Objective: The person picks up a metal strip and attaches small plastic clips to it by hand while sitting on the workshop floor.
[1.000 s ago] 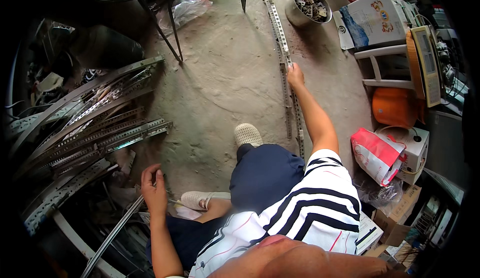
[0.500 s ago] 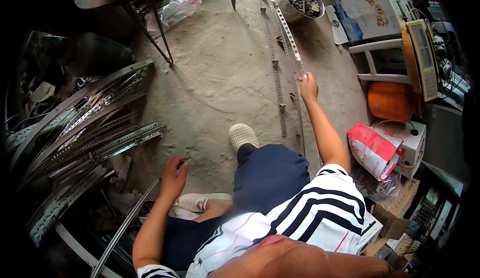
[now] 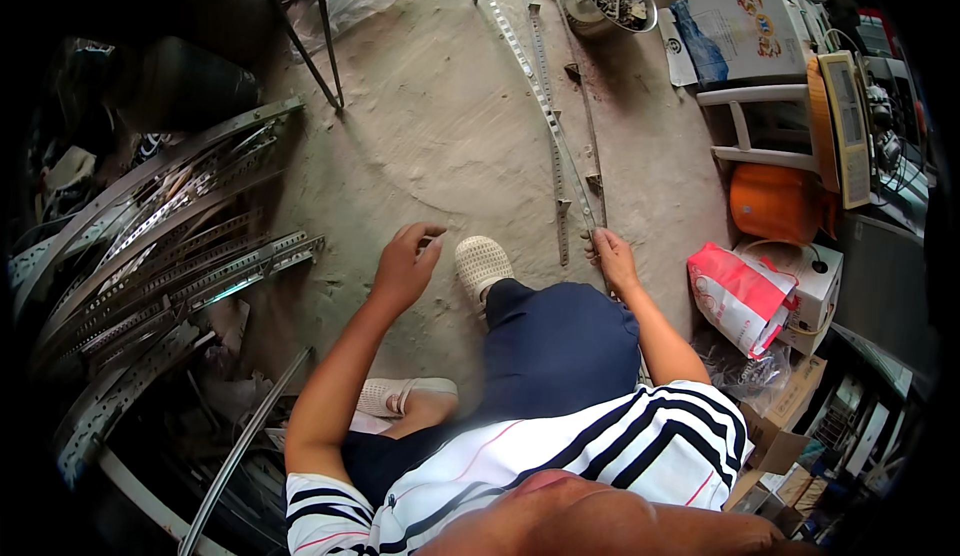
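Observation:
My right hand (image 3: 612, 256) is closed on the near end of a long perforated metal strip (image 3: 527, 64). The strip slants away to the far left, over two other long pieces on the floor. One is a slotted metal bar (image 3: 558, 161); the other is a thin bar with small brackets (image 3: 590, 116) along it. Whether the strip's far end touches the floor, I cannot tell. My left hand (image 3: 408, 261) hovers over the floor left of my shoe (image 3: 483, 263), fingers partly bent and apart, with nothing visible in it.
A heap of slotted metal strips (image 3: 170, 226) lies at the left. Far off stand a metal pot (image 3: 580, 18) of small metal parts and thin black table legs (image 3: 325, 51). To the right are an orange container (image 3: 770, 204), a red-and-white bag (image 3: 735, 296) and a white stool (image 3: 745, 126).
My right hand has drawn back toward me with the strip, whose far end has swung left. My left hand has moved forward and right, away from the heap.

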Available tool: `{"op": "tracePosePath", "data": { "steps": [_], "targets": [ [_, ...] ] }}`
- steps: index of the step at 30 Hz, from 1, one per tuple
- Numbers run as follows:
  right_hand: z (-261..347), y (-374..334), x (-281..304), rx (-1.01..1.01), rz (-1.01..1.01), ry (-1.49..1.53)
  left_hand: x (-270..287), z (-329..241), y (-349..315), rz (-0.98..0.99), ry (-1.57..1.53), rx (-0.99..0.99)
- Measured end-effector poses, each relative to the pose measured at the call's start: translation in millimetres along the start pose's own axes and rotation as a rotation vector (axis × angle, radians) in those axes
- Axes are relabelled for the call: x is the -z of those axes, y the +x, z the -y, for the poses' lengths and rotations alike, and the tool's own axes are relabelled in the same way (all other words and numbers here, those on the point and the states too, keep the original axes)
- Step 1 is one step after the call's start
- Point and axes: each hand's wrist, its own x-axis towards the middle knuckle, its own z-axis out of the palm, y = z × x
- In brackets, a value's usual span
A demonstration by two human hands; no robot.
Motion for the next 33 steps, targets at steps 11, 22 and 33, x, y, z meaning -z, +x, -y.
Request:
{"op": "tracePosePath", "data": {
  "steps": [11, 22, 33],
  "targets": [
    [14.8, 8.9, -25.0, -0.096, 0.018, 0.034, -25.5, 33.6, -5.3, 0.005, -0.160, 0.157],
    [3.2, 29.8, -21.3, -0.293, 0.044, -0.007, -33.3, 29.5, -6.4, 0.044, -0.113, 0.185],
    [-11.7, 35.5, -17.7, 0.194, -0.425, -0.469, -35.7, 23.2, -12.2, 0.040, -0.097, 0.166]
  ]
}}
